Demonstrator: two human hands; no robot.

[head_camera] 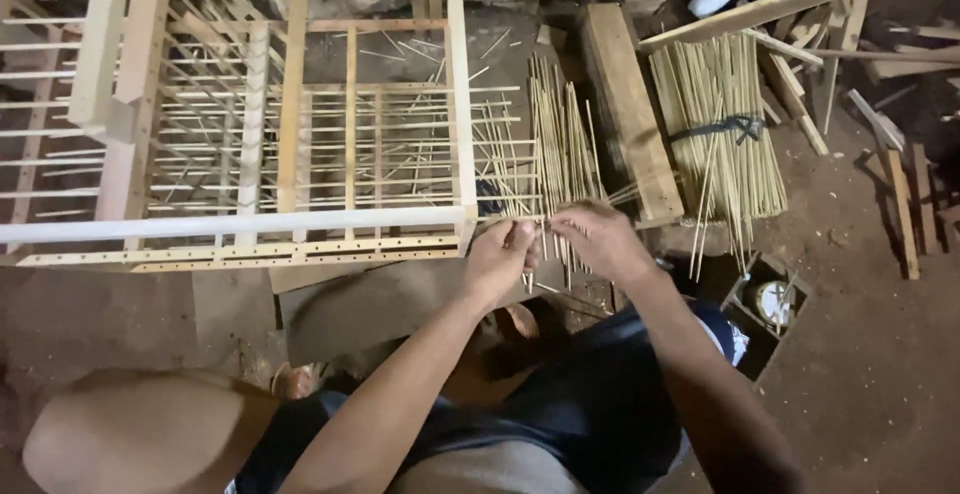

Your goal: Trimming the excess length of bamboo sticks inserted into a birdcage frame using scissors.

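Note:
A pale wooden cage frame (300, 224) with drilled rails lies on its side in front of me, threaded with several thin bamboo sticks. My left hand (500, 254) and my right hand (598, 237) meet just right of the frame's corner post (460, 104). Both pinch a thin bamboo stick (545, 217) that points into the frame's side. Behind my hands a loose pile of bamboo sticks (560, 134) lies on the ground.
A tied bundle of bamboo sticks (725, 129) lies to the right, next to a thick wooden block (628, 104). Wood offcuts (900, 184) scatter at far right. A small open box (765, 304) sits by my right knee. My bare left knee (140, 434) is at lower left.

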